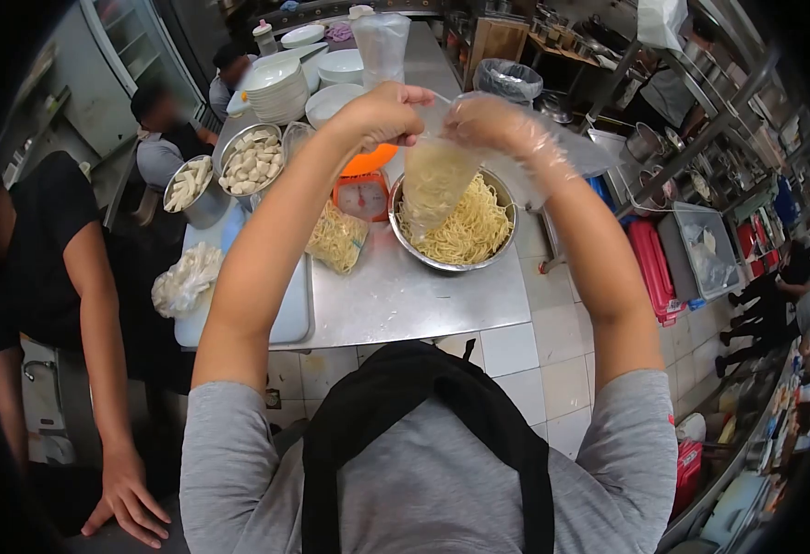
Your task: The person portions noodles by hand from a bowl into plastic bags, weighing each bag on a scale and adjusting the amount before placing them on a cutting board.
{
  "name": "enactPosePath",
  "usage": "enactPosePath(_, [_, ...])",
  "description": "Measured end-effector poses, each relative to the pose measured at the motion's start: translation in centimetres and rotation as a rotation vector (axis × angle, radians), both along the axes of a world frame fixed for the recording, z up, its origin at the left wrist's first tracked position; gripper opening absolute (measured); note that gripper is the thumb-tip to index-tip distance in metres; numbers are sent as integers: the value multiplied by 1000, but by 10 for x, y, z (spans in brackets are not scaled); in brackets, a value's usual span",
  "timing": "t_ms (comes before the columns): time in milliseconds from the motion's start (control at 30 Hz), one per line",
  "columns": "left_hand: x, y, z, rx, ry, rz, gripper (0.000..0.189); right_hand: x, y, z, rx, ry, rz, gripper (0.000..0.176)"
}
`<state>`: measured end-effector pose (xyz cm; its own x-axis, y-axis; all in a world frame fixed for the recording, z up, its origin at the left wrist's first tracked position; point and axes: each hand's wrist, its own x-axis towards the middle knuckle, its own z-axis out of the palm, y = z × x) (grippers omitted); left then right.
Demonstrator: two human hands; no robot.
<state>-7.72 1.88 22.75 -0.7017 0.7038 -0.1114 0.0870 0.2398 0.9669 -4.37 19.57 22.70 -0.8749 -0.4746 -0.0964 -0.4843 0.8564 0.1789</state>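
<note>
Holding that plastic bag up by its mouth the way you are looks like the weak spot to me. Your left hand has its fingers curled together and pinched on the top edge. Your gloved right hand is bunched shut on the other side of the opening. The bag hangs between them, partly full of noodles, right over the steel bowl near the right edge of the table.

What I'd watch:
- The film looks thin and the glove looks slick. If 1 pinch slips, the mouth could flop open and dump the load. Most of it should land in the bowl, I think, but the right side of the bowl's rim sits near the table's right edge, so strays could reach the tiled floor.
- A loose glove flap could get caught in the bag's neck.
- The scale with its orange pan stands just beside the bowl, toward the far side. An elbow swing or a dropped bag could knock it.
- The other filled bag leans in front of the scale and looks open, so a bump might spill it.
- A person in black stands off the table's left edge, well apart from your arms, so I don't see much risk of a collision.

As for writing, I can't read any. The scale dial has marks, but they're too small to make out. I can't spot any brand on the bags or bowls.
</note>
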Motion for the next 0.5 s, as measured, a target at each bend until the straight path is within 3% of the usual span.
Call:
enactPosePath(67, [8, 3, 3, -29, 67, 24, 59, 1, 8, 10, -22, -15, 42, 26])
enactPosePath(133, [12, 2, 8, -61, 135, 45, 58, 38, -2, 47, -558, -123, -311, 26])
enactPosePath(167, [12, 0, 14, -20, 81, -4, 59, 48, 0, 55, -557, -123, -309, 26])
enactPosePath(233, [12, -3, 16, 25, 27, -48, 60, 62, 7, 62, -971, -4, -161, 35])
enactPosePath(267, [11, -4, 15, 52, 6, -39, 61, 65, 10, 58, -969, -9, -158, 35])
enactPosePath(333, [13, -9, 11, 77, -17, -27, 62, 70, 18, 35, -981, 159, -279, 53])
enactPosePath(367, [16, -11, 8, 79, -14, 10, 64, 71, 21, 10, -1031, 111, -368, 68])
enactPosePath(400, [19, -13, 5, 79, -12, 45, 66, 72, 16, -17, -928, 137, -365, 69])
enactPosePath(467, [24, -15, 0, 10, -36, 69, 66, 69, 6, -64, -1004, 172, -384, 60])
enactPosePath(500, [27, -16, -3, -53, -58, 93, 67, 67, 2, -67, -1017, -145, -447, 53])
